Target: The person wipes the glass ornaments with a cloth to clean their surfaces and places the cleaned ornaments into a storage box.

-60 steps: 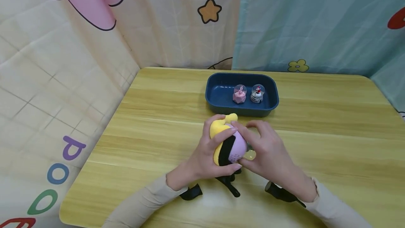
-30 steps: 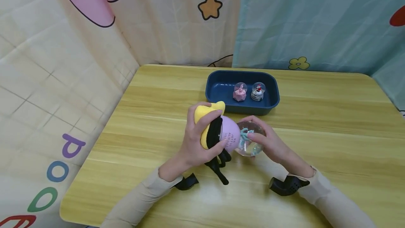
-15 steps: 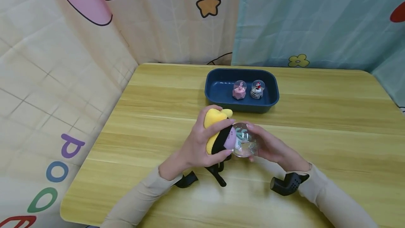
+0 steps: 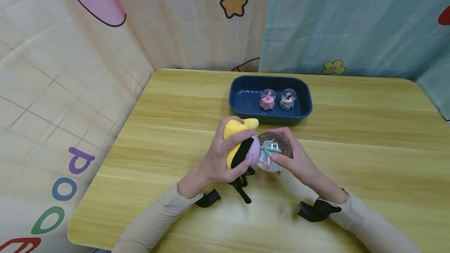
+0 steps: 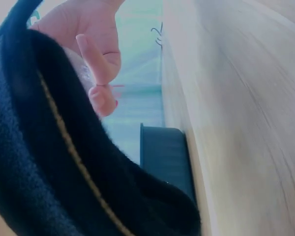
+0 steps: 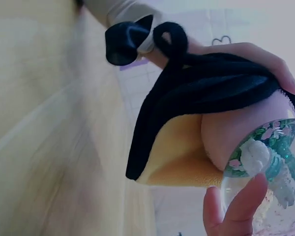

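A snow globe (image 4: 275, 152) lies tilted on its side above the table, its clear dome facing right with a turquoise bow-like figure inside. Its lilac base (image 4: 252, 151) is partly wrapped in a yellow plush piece (image 4: 233, 130) with a black band and dangling black straps. My left hand (image 4: 225, 153) grips that plush piece around the base, fingers curled over it. On the dome's right side my right hand (image 4: 297, 159) holds the glass, thumb in front. The right wrist view shows white and green figures in the dome (image 6: 265, 162). Plush hides much of the base.
Behind the hands stands a dark blue tray (image 4: 242, 114) holding a small pink snow globe (image 4: 267, 100) and a small white one (image 4: 287, 100) with a red figure. The wooden table (image 4: 158, 136) reaches back to printed curtains (image 4: 197, 30).
Over two seconds the globe has turned so its dome shows to the right. Since half a second ago, my right thumb has shifted onto the dome's front. My left hand keeps its hold.
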`<state>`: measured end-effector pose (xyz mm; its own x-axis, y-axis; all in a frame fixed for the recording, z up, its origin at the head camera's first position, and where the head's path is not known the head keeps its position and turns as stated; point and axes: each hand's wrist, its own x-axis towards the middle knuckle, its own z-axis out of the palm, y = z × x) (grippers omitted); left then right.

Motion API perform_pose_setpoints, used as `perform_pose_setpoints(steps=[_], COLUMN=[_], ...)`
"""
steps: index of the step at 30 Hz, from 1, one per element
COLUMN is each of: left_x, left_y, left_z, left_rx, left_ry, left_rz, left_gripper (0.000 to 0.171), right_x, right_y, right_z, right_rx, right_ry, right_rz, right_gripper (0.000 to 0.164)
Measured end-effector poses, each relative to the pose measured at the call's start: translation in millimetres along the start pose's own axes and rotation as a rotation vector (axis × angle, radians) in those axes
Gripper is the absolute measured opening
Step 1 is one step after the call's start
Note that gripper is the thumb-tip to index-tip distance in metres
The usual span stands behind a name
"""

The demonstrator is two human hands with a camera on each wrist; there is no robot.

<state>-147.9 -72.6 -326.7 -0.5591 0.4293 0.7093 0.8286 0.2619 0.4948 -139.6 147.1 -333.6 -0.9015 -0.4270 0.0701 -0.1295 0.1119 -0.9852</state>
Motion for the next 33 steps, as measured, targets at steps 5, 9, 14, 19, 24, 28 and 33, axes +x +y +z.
perform_pose_setpoints(steps=[5, 9, 14, 19, 24, 28, 33], left_x=[0.2, 0.0, -0.6, -0.2, -1.0, -2.4, -4.3], left_y=[1.5, 2.7, 3.2, 5.1, 6.3, 6.3, 4.5], left_z=[-0.7, -0.3, 2.9, 4.9, 5.8, 6.6, 8.2], left_rx=[0.011, 0.015, 0.004, -0.02, -0.04, -0.061, -0.059], left_ry=[0.037, 0.064, 0.104, 0.118, 0.12, 0.116, 0.127], left_rz=[0.051, 0.068, 0.056, 0.015, -0.026, -0.04, -0.004], left_gripper=[0.043, 0.045, 0.044, 0.045, 0.046, 0.044, 0.037], right_x=[-5.4, -7.9, -7.3, -3.5, -1.5, -1.9, -3.9], right_y=[-0.6, 1.8, 8.6, 8.9, 5.6, 3.5, 3.0], right_z=[4.2, 6.2, 6.8, 5.3, 2.7, 2.4, 3.7], right_rx=[-0.144, -0.205, -0.277, -0.371, -0.452, -0.474, -0.454], right_ry=[0.096, 0.14, 0.212, 0.246, 0.244, 0.249, 0.259], right_rz=[-0.159, -0.272, -0.492, -0.712, -0.796, -0.784, -0.712], right_gripper=[0.059, 0.072, 0.079, 0.087, 0.085, 0.085, 0.083])
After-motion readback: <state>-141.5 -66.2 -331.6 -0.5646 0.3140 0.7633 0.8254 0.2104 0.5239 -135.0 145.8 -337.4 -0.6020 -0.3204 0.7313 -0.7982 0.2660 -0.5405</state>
